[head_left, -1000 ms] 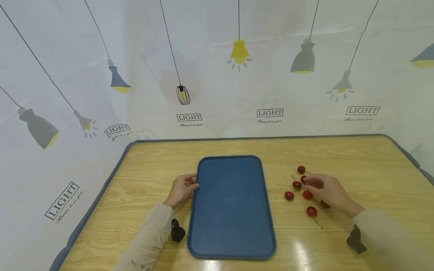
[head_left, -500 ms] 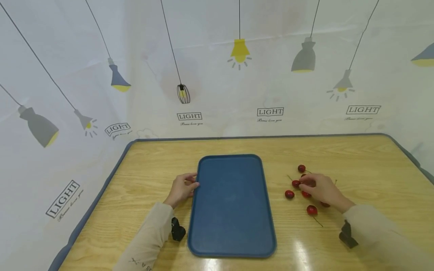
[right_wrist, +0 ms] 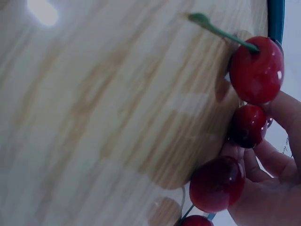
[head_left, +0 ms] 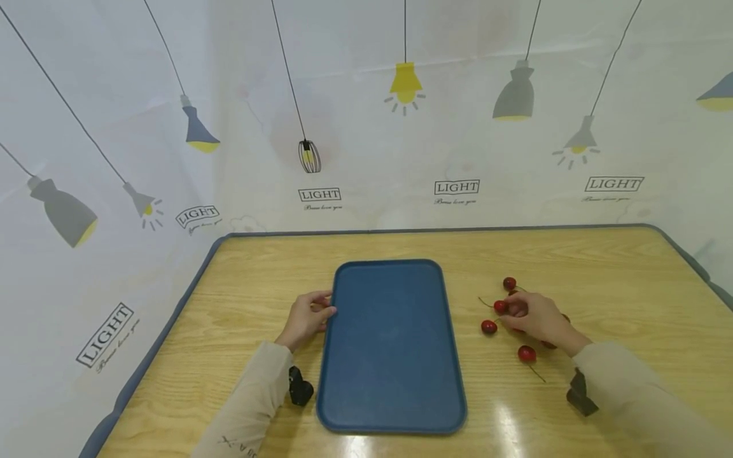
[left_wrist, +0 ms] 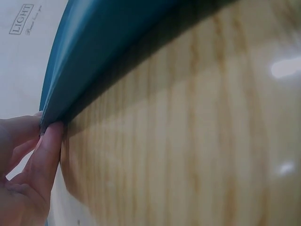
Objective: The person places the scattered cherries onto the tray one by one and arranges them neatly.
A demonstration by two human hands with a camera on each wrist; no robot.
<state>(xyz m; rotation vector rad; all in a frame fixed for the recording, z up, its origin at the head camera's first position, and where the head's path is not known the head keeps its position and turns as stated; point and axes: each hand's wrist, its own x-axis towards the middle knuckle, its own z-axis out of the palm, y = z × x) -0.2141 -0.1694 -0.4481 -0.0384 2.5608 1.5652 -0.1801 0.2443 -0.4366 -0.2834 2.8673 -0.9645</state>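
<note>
Shifted slightly leftward, my right grip [head_left: 537,316] pinches a round, glossy red cherry [head_left: 501,306], likely light, slippery, best held around its middle.

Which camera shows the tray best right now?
The head view: all four corners of the tray show. Left wrist catches only one side, close up; right wrist, just a blue strip, possibly its edge.
</note>
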